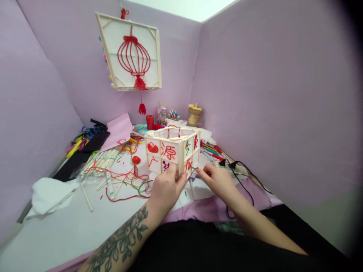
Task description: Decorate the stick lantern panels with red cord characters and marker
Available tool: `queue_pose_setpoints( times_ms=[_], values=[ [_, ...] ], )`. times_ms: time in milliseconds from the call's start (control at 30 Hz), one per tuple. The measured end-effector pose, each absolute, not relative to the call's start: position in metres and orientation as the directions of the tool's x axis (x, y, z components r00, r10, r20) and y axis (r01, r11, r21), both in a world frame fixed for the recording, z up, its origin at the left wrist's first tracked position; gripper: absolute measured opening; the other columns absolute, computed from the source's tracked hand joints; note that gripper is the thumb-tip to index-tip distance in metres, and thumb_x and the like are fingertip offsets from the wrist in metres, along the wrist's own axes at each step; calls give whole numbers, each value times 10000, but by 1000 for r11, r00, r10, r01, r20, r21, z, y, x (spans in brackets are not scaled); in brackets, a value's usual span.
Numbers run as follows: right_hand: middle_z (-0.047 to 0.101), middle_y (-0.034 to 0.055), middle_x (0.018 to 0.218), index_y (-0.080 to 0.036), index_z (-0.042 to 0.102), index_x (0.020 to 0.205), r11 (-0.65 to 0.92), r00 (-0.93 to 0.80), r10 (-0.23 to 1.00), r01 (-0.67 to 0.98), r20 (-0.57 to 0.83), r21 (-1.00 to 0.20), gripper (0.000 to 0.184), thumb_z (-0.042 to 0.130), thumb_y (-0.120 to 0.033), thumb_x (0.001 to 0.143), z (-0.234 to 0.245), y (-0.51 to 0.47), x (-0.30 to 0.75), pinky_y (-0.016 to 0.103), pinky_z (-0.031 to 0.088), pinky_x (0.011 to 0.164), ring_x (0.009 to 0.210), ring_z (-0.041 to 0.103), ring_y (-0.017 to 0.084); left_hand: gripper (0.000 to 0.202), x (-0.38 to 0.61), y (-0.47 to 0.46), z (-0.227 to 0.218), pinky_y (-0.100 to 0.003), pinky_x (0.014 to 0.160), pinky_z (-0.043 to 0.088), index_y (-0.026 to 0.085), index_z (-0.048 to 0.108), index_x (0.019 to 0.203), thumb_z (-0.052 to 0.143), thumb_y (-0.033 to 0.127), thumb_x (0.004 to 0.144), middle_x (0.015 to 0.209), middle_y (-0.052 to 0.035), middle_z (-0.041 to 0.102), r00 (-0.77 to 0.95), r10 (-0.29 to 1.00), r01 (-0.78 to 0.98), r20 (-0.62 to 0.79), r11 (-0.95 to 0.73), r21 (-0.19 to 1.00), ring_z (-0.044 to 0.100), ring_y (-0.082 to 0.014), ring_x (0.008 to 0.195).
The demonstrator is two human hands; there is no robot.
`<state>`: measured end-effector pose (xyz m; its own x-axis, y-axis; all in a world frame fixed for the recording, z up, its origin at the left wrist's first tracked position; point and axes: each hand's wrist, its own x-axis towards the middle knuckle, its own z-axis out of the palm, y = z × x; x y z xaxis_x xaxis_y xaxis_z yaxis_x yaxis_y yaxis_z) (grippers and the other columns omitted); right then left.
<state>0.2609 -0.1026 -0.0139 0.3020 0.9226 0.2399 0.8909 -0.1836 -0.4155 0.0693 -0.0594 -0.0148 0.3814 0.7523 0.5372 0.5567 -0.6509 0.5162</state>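
The left hand's (pixel 167 183) fingers pinched the lower near corner of a white box (pixel 172 155) with thin wooden edges, which stood right at the fingertips. The right hand's (pixel 217 179) thumb and fingers were pressed together on a thin tool (pixel 194 168), its tip at the red yarn (pixel 188 164) on the box's side; whether they touched, I could not tell. A yarn ball (pixel 136 159) lay left of the fingers, pens (pixel 214 153) lay beyond the right fingers, and a white frame (pixel 134 54) hung above both hands.
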Motion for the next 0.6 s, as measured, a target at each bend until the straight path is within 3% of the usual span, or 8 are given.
queue_pose_setpoints(
  times_ms=[200,367,467,600],
  values=[
    [585,4,554,-198,564,607,-111,292,931,800,221,-589,371,553,-506,814,-8,-105,273,254,316,522,547,529,148,195,68,-57,-14,-237,550,442,212,483,802,564,373,878,623,22,627,361,771,556,525,-630,543,625,-144,563],
    [499,-50,591,-202,569,871,181,248,897,550,366,-816,305,674,-447,723,-18,-92,268,235,342,514,519,425,111,205,66,-57,-13,-230,548,444,215,462,785,562,367,879,614,29,623,364,795,533,485,-605,592,617,-135,545],
    [420,-68,565,-197,595,939,256,256,870,496,422,-830,281,639,-406,757,-22,-81,257,234,316,491,492,361,102,206,66,-58,-13,-230,551,448,215,457,786,562,365,880,611,30,616,369,793,524,485,-608,596,618,-134,546],
    [449,-52,573,-198,612,831,219,223,893,540,390,-813,200,586,-394,799,-22,-72,251,241,335,515,514,387,107,203,66,-58,-15,-231,557,455,216,456,791,555,368,883,621,26,620,379,787,507,487,-617,602,625,-135,562]
  ],
)
